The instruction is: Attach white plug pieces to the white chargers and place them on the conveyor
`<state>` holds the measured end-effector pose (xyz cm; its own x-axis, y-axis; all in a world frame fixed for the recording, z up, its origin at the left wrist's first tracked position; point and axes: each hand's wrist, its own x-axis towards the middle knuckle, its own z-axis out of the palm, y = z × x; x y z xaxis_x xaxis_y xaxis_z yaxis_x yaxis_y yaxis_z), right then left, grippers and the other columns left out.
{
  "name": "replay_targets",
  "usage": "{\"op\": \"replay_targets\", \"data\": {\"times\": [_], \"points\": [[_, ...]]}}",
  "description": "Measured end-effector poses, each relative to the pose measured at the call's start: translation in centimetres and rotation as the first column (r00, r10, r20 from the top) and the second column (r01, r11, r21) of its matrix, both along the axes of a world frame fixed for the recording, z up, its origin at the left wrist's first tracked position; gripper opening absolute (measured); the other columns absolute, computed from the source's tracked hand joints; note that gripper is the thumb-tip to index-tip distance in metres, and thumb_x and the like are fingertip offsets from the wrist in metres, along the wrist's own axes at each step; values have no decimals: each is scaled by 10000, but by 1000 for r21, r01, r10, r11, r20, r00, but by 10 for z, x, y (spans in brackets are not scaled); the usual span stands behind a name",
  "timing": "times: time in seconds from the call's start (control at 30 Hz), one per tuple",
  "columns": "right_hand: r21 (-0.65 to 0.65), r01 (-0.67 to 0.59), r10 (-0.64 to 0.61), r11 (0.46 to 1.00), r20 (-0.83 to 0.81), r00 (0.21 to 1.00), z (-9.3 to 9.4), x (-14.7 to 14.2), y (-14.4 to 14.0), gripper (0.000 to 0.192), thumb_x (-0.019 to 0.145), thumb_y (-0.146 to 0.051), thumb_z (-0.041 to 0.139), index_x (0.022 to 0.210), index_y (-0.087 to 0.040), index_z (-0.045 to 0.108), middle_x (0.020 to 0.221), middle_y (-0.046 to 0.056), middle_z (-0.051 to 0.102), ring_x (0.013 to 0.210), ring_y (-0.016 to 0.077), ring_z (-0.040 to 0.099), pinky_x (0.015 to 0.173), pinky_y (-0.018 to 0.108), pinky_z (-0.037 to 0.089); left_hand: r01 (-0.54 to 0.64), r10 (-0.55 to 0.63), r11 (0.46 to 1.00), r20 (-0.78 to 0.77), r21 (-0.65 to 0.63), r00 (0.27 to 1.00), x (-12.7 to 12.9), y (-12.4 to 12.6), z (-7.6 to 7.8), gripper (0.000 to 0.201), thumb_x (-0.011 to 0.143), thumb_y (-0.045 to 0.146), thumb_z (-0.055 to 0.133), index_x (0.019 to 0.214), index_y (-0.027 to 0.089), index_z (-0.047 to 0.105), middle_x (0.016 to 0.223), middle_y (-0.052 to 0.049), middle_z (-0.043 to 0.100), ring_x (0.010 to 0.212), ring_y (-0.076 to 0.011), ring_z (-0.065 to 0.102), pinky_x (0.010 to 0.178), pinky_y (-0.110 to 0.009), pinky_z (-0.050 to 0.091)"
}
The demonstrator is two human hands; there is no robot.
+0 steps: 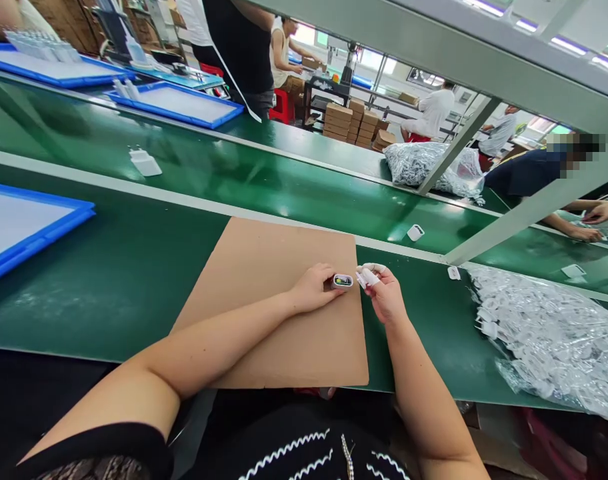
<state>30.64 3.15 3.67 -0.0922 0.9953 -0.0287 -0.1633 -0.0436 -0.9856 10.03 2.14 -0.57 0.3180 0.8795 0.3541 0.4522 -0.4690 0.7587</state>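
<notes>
My left hand (pixel 314 288) is closed around a white charger housing (pixel 343 281). Its open end faces me and shows dark and yellow parts inside. Just to the right, my right hand (pixel 387 297) pinches a small white piece (pixel 363 277), perhaps a charger end cap; its exact kind is hard to make out. White coverings wrap some of the right fingertips. A narrow gap separates the piece from the housing. Both hands are above the right side of a brown cardboard sheet (pixel 264 287) on the green bench.
A plastic bag of many small white parts (pixel 554 340) lies at right. A blue-rimmed tray (pixel 39 217) is at left. On the green belt sit a white plug charger (pixel 145 162) and a white housing (pixel 415 232). A slanted metal post (pixel 474 230) rises at right; co-workers sit beyond.
</notes>
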Motion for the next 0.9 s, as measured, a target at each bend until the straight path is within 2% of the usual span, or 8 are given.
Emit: {"op": "replay_targets", "data": {"times": [0.1, 0.17, 0.27, 0.33, 0.4, 0.47, 0.7, 0.9], "points": [[134, -55, 41, 989, 106, 993, 0, 1, -2, 399, 697, -410, 886, 1018, -227, 736, 1034, 70, 779, 903, 206, 708, 787, 352, 589, 2, -2, 1000, 8, -9, 1000, 0, 0, 0, 248, 872, 389, 775, 1018, 198, 715, 1000, -68, 700, 961, -245, 634, 886, -386, 506], [274, -56, -13, 960, 245, 969, 1, 0, -5, 362, 749, -374, 858, 1059, -236, 733, 1037, 65, 772, 918, 214, 708, 852, 391, 587, -6, 6, 1000, 9, -23, 1000, 1, 1, 1, 243, 877, 404, 773, 989, 196, 717, 982, -68, 696, 958, -245, 632, 875, -380, 506], [524, -142, -177, 840, 511, 841, 2, -2, -11, 226, 874, -322, 750, 1091, -257, 745, 1004, 60, 753, 896, 223, 668, 845, 416, 562, -16, 16, 999, 6, -44, 1000, 1, 2, 1, 232, 883, 405, 769, 945, 189, 712, 943, -65, 688, 933, -241, 625, 846, -370, 503], [598, -272, -241, 754, 638, 732, 3, -5, -13, 188, 926, -291, 683, 1098, -268, 754, 1010, 71, 747, 959, 253, 633, 874, 438, 539, -7, 7, 999, 14, -47, 1000, 0, 4, -1, 220, 885, 394, 768, 949, 190, 714, 934, -63, 694, 929, -240, 625, 853, -372, 501], [590, -368, -240, 718, 707, 666, 3, -7, -12, 201, 958, -270, 624, 1117, -266, 746, 1046, 87, 745, 1025, 278, 608, 909, 454, 521, 9, -8, 999, 28, -37, 1000, 0, 5, -3, 207, 885, 374, 767, 973, 193, 721, 949, -65, 707, 936, -243, 630, 879, -382, 499], [558, -409, -205, 722, 737, 644, 2, -10, -10, 229, 967, -251, 585, 1144, -261, 730, 1074, 94, 739, 1029, 282, 608, 904, 450, 520, 22, -21, 999, 44, -24, 999, -1, 7, -5, 202, 884, 360, 767, 995, 195, 728, 972, -69, 718, 946, -246, 634, 902, -394, 497], [541, -424, -223, 726, 769, 599, -1, -14, -2, 228, 922, -187, 583, 1080, -263, 729, 985, 68, 734, 963, 266, 618, 884, 411, 496, 25, -23, 999, 62, -43, 998, -1, 8, -7, 241, 879, 394, 783, 1005, 194, 740, 968, -68, 719, 935, -246, 629, 893, -386, 496], [509, -441, -348, 739, 849, 398, 8, -16, -3, 205, 764, -76, 611, 868, -235, 688, 826, 45, 694, 890, 254, 568, 934, 415, 401, 22, -19, 998, 48, -53, 999, -1, 5, -3, 209, 889, 388, 758, 948, 188, 738, 926, -62, 697, 910, -239, 618, 873, -374, 487]]}}
